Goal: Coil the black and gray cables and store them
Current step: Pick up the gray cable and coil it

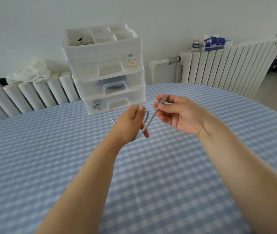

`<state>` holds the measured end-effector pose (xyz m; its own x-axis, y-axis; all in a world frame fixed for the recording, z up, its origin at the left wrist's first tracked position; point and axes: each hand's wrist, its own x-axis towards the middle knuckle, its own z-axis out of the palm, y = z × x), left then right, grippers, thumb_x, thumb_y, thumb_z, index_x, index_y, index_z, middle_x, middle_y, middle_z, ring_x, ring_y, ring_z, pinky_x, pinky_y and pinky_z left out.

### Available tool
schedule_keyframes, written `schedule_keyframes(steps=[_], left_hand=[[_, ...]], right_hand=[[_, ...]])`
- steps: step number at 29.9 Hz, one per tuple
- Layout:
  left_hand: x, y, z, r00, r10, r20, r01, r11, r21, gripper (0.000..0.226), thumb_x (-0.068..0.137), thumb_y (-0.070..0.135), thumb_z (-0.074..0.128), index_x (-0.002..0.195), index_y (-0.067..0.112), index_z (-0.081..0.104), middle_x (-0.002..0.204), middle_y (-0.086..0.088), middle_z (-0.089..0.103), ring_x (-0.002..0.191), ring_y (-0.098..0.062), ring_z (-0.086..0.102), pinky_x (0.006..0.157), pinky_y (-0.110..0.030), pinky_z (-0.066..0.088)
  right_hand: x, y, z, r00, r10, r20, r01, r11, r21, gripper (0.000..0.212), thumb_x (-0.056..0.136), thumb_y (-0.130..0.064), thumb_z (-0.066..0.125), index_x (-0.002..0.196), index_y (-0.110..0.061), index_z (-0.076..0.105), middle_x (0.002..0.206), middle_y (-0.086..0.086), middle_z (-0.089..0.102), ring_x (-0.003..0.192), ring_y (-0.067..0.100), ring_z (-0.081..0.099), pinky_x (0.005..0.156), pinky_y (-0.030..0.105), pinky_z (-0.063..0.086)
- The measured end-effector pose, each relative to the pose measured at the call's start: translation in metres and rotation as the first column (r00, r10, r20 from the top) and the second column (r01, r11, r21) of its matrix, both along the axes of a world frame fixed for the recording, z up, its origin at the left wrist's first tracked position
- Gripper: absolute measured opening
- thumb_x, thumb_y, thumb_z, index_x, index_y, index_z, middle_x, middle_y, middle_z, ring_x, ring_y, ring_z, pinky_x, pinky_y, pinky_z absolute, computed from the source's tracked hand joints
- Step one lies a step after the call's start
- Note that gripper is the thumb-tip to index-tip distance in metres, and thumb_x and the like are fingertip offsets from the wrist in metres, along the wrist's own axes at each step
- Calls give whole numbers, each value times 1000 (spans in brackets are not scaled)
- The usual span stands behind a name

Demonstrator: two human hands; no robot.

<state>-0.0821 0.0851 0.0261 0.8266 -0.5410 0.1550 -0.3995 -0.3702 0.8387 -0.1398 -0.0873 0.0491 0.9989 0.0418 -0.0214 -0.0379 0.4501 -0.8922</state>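
stage: mid-coil | gray cable (147,123) is hanging above the checked tablecloth (151,183) | left hand (130,125) is closing around its loops | right hand (176,112) is pinching the plug end | storing in drawer organizer (104,65) is pending | black cable: not identifiable

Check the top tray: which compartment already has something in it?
The left compartment of the organizer's top tray: a pale cord bundle with a black piece lies there. The other compartments look bare.
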Motion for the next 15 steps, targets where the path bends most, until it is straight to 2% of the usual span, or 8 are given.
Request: schedule_keyframes(steps=[2, 4, 7, 9, 10, 12, 14, 15], left_hand=[[-3, -1, 3, 967, -133, -218, 90, 976, -198, 34, 103, 41, 30, 98, 15, 51, 58, -12, 65, 34, -15, 35, 41, -21, 26], [-4, 1, 6, 905, -252, -344, 126, 929, -349, 38, 103, 40, 31, 87, 11, 48, 48, -9, 52, 32, -15, 26, 39, -18, 22], [-3, 2, 6, 780, -383, -495, 116, 866, -487, 39, 101, 45, 32, 79, 14, 41, 47, 2, 27, 33, -9, 19, 35, -16, 20], [-3, 3, 8, 694, -463, -552, 104, 823, -559, 40, 96, 50, 35, 80, 14, 45, 48, 5, 25, 31, -5, 19, 33, -15, 17], [-3, 3, 10, 670, -494, -555, 105, 803, -587, 40, 95, 50, 35, 80, 14, 47, 48, 6, 27, 30, -4, 20, 33, -14, 16], [-3, 3, 12, 665, -520, -536, 116, 781, -614, 41, 97, 47, 34, 79, 13, 48, 49, 5, 33, 29, -2, 20, 32, -14, 14], [-3, 4, 13, 700, -484, -525, 115, 803, -585, 44, 99, 48, 33, 76, 13, 46, 47, 4, 35, 30, -4, 18, 32, -14, 15], [-2, 5, 13, 721, -450, -527, 113, 827, -551, 45, 98, 50, 33, 74, 14, 44, 46, 4, 34, 31, -4, 17, 32, -14, 15]], right_hand=[[6, 11, -3, 987, -161, 26, 160, 985, 59, 13, 86, 6, 58, 94, -5, 58, 76, 6, 69, 61, 13, 68, 58, 20, 56], [9, 17, -9, 951, -304, 61, 302, 953, 31, 8, 88, 3, 60, 92, -3, 58, 72, 5, 69, 62, 13, 69, 60, 21, 57], [12, 20, -18, 863, -480, 159, 504, 837, -210, 13, 86, -13, 69, 91, -8, 59, 76, 2, 68, 69, 12, 68, 64, 24, 54], [15, 22, -25, 803, -544, 243, 594, 703, -391, 22, 83, -31, 74, 87, -17, 56, 79, 0, 64, 73, 12, 63, 70, 31, 54], [15, 25, -26, 800, -547, 247, 596, 672, -440, 26, 81, -37, 73, 85, -19, 55, 80, 2, 64, 75, 14, 63, 76, 35, 55], [14, 29, -26, 839, -514, 177, 535, 720, -443, 23, 83, -36, 66, 85, -17, 53, 90, 10, 69, 84, 17, 70, 85, 42, 57], [11, 30, -23, 899, -426, 104, 432, 818, -380, 12, 90, -23, 55, 85, -12, 51, 98, 13, 71, 85, 20, 73, 84, 46, 58], [9, 29, -21, 917, -387, 94, 390, 823, -413, 12, 92, -19, 50, 84, -11, 50, 98, 13, 72, 82, 20, 73, 82, 47, 58]])
